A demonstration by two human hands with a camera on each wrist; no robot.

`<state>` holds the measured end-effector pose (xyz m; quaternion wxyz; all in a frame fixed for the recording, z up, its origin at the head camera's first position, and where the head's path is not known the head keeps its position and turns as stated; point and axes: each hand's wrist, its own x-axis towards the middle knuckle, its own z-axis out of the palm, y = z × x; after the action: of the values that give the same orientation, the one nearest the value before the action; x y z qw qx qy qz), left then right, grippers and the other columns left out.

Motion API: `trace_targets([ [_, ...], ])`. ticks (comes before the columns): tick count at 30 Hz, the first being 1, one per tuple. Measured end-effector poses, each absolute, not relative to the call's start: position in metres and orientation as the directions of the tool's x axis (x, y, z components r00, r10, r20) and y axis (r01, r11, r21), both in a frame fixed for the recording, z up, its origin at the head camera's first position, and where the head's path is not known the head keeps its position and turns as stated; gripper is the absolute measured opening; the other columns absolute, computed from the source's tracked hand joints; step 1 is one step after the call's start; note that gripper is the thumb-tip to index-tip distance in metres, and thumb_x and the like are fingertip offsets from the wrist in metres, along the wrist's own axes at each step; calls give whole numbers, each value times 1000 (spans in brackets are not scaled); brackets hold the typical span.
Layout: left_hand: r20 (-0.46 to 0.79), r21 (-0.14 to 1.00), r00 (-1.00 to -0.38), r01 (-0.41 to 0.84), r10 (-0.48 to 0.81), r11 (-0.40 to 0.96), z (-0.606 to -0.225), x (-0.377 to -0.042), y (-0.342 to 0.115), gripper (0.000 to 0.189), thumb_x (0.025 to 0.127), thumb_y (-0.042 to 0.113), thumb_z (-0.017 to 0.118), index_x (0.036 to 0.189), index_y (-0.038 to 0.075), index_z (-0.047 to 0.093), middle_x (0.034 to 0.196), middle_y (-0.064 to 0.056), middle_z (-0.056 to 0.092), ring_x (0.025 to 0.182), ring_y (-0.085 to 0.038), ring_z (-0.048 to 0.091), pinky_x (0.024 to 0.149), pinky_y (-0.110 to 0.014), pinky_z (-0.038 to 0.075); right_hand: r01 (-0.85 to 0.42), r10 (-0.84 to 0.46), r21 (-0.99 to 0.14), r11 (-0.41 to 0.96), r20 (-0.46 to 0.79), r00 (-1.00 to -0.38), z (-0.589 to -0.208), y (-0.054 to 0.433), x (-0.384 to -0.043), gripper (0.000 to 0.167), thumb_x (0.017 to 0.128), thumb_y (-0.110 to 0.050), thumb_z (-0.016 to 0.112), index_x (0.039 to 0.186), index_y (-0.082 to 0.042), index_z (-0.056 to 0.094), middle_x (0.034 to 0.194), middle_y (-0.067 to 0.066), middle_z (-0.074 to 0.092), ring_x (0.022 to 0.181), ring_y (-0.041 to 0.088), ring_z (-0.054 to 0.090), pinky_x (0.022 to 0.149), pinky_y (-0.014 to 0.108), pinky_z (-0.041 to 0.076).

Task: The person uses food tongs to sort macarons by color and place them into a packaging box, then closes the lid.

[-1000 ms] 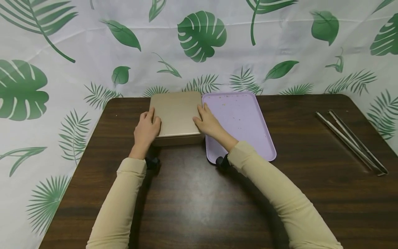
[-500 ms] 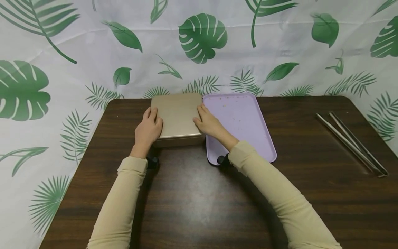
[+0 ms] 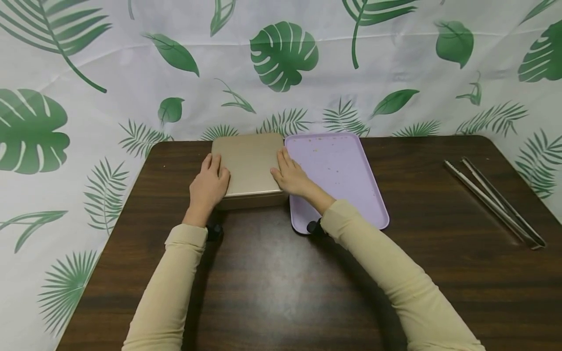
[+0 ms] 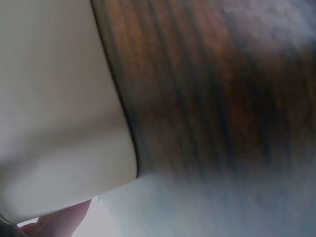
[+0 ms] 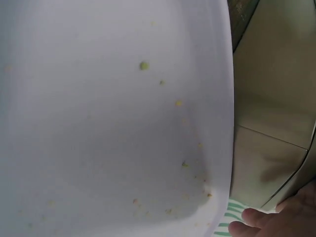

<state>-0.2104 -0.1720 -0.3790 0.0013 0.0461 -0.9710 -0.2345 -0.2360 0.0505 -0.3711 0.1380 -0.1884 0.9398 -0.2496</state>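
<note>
A gold-beige lidded box (image 3: 249, 165) stands near the back of the table in the head view, with its lid in place. My left hand (image 3: 208, 187) rests on the lid's left edge, fingers pointing toward the back. On the opposite edge lies my right hand (image 3: 293, 175), its fingers nearly straight and close together against the lid. Up close, the left wrist view has a side of the box (image 4: 64, 108) with part of a fingertip at the bottom. In the right wrist view the lid seam crosses the box (image 5: 274, 103), and fingers of my right hand (image 5: 281, 217) show beside it.
A lilac tray (image 3: 351, 180) with scattered crumbs sits directly right of the box, under my right forearm. Metal tongs (image 3: 496, 204) lie spread at the table's right side. Behind the dark wooden table (image 3: 263, 282) hangs a leaf-patterned cloth (image 3: 333, 58).
My left fingers have shifted slightly inward onto the lid, and the right fingers have drawn closer together. The box, tray and tongs keep their places.
</note>
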Motion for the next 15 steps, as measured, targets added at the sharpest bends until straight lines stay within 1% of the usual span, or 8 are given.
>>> trace_targets([
  [4, -31, 461, -995, -99, -95, 882, -378, -209, -172, 59, 98, 36, 21, 155, 18, 19, 162, -10, 14, 127, -49, 43, 100, -64, 38, -290, -431, -546, 786, -149, -890, -370, 51, -235, 63, 105, -27, 26, 151, 6, -1, 159, 21, -11, 149, 34, 2, 122, 45, 7],
  [10, -19, 482, -995, -99, -103, 870, -377, -208, -172, 59, 98, 36, 23, 154, 18, 21, 161, -10, 16, 131, -49, 40, 101, -65, 36, -309, -427, -593, 744, -65, -902, -371, 51, -235, 63, 103, -24, 33, 149, 10, 7, 158, 28, -1, 148, 38, 8, 122, 46, 11],
  [15, -12, 497, -994, -99, -107, 862, -378, -208, -171, 58, 98, 35, 25, 153, 18, 24, 161, -10, 18, 133, -49, 37, 101, -66, 35, -298, -406, -638, 710, -25, -914, -373, 52, -235, 63, 101, -22, 39, 150, 9, 13, 158, 28, 4, 148, 37, 10, 122, 45, 11],
])
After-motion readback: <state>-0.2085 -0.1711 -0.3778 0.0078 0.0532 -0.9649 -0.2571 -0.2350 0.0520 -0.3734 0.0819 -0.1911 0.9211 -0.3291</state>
